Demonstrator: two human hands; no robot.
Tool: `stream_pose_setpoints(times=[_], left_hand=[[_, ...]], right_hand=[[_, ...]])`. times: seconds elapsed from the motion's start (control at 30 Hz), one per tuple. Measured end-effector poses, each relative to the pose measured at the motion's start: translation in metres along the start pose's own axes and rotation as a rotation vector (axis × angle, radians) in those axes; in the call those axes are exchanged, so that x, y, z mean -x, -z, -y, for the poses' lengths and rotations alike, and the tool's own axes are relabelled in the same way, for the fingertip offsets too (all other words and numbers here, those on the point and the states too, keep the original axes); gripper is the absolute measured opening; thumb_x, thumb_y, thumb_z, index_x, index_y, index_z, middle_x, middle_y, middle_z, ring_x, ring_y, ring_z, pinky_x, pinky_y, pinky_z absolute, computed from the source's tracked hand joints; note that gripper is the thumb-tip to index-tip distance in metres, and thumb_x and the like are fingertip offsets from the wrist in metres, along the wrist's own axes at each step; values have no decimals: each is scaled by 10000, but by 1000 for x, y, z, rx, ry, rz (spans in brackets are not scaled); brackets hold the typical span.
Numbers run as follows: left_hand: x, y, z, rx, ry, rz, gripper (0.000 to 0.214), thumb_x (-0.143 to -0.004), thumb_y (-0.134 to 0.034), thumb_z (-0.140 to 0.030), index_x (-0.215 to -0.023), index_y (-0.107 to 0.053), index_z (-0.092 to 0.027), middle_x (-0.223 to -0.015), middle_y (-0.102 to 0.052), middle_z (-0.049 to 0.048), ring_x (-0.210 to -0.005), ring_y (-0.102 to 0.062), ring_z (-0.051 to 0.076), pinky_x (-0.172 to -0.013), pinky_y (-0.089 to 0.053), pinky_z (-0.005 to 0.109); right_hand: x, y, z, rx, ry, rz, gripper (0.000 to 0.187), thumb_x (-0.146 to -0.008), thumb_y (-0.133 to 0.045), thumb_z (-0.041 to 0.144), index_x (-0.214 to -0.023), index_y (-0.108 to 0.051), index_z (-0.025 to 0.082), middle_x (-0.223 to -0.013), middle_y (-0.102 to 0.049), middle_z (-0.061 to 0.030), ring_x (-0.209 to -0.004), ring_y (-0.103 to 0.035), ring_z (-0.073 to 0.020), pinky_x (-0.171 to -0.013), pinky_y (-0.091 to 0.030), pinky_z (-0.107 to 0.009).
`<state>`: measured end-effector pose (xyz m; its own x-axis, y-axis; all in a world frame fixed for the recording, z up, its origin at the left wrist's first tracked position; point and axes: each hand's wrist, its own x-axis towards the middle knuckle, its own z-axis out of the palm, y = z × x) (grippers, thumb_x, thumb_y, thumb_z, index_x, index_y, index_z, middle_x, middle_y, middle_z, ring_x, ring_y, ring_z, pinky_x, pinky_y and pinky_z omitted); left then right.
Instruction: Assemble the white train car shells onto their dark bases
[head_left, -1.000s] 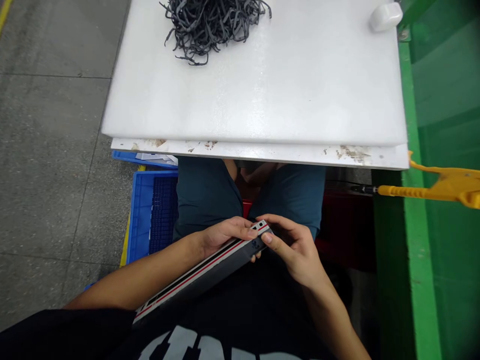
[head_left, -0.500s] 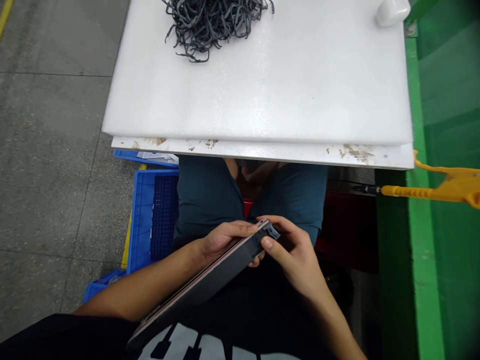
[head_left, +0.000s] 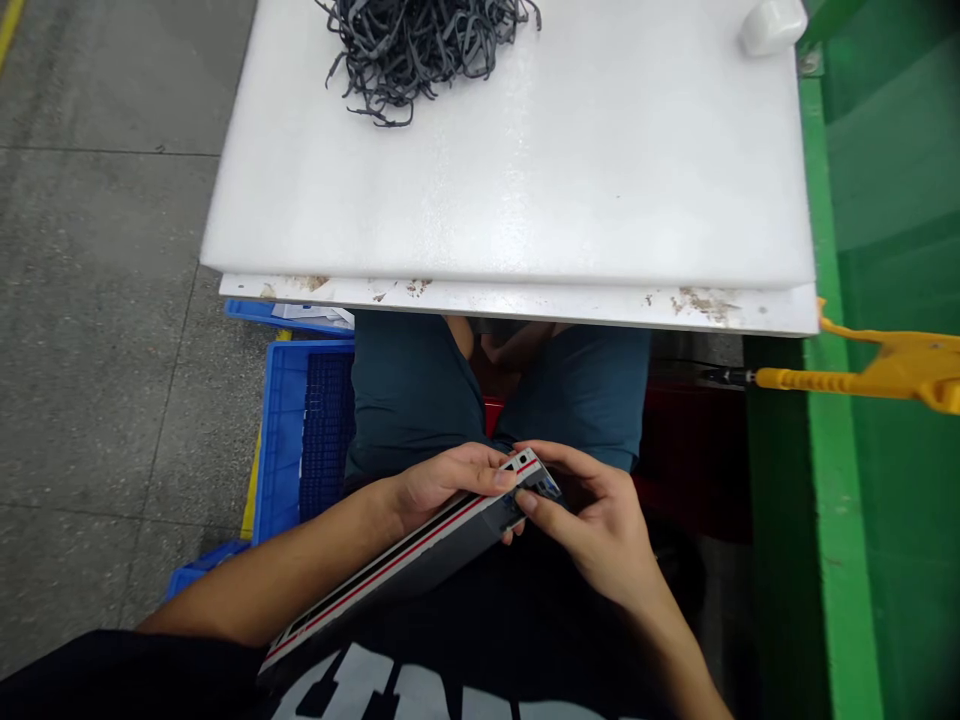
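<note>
A long, narrow dark-grey housing (head_left: 442,560) with a white, red-striped face rests slantwise across my lap and against my shirt. Near its upper end my left hand (head_left: 457,480) grips it, thumb on the striped face and fingertips showing below. At that same end my right hand (head_left: 592,510) is closed, thumb and fingers pinching around the end, where small dark and blue parts show. Whether those fingers hold a separate small piece I cannot make out.
Ahead is a table with a thick white foam pad (head_left: 525,200). On it lie a heap of dark rubbery strips (head_left: 427,50) and a small white block (head_left: 772,27). Blue crates (head_left: 281,440) stand at left. A yellow-handled tool (head_left: 862,382) juts in beside the green frame (head_left: 832,560).
The housing has rolled slightly, so more of its striped face and a dark hole at its end show. Both hands stay on it, and the right thumb has shifted slightly left.
</note>
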<state>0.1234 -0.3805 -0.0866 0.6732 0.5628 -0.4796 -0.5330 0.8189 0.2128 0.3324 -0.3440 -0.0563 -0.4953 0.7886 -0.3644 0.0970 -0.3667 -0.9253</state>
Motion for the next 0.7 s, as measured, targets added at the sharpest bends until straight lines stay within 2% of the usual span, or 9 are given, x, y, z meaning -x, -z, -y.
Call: stream_pose_setpoints(times=[0.13,0.27,0.37,0.5,0.7], left_hand=[[-1,0,4,-21,-12,-1,501,-778,-958,-516,-938,-776,-78,-773,-739,117,-643,-709,163,-621,-566,186],[-4,3,8,-34,-24,-21,495,-784,-955,-502,-939,-770,-71,-775,-738,120,-653,-713,168,-655,-574,200],[-4,4,9,-26,-43,5,522,-785,-941,-540,-946,-767,-74,-760,-736,121,-632,-708,176,-630,-564,211],[3,-8,2,-113,-56,47,509,-817,-912,-550,-992,-769,-95,-796,-749,118,-591,-680,170,-586,-549,226],[17,-28,-10,-310,-82,-2,424,-873,-881,-509,-977,-782,-110,-845,-744,102,-675,-698,173,-669,-567,242]], right_hand=[[1,-3,-7,-46,-35,-19,336,-888,-887,287,-1211,-805,330,-1120,-820,5,-1030,-768,-190,-948,-585,-287],[-1,-3,-15,-77,-21,-36,325,-891,-886,307,-1203,-797,307,-1136,-817,-12,-1041,-763,-196,-942,-583,-296],[-2,3,-11,-32,17,12,350,-894,-893,324,-1226,-784,313,-1147,-807,0,-1058,-750,-182,-968,-563,-273],[-1,11,6,-9,96,137,365,-935,-860,370,-1291,-782,340,-1186,-792,8,-1077,-742,-177,-985,-554,-253],[4,8,22,-18,237,129,338,-958,-816,246,-1286,-791,319,-1195,-781,-29,-1164,-712,-227,-1020,-563,-326]])
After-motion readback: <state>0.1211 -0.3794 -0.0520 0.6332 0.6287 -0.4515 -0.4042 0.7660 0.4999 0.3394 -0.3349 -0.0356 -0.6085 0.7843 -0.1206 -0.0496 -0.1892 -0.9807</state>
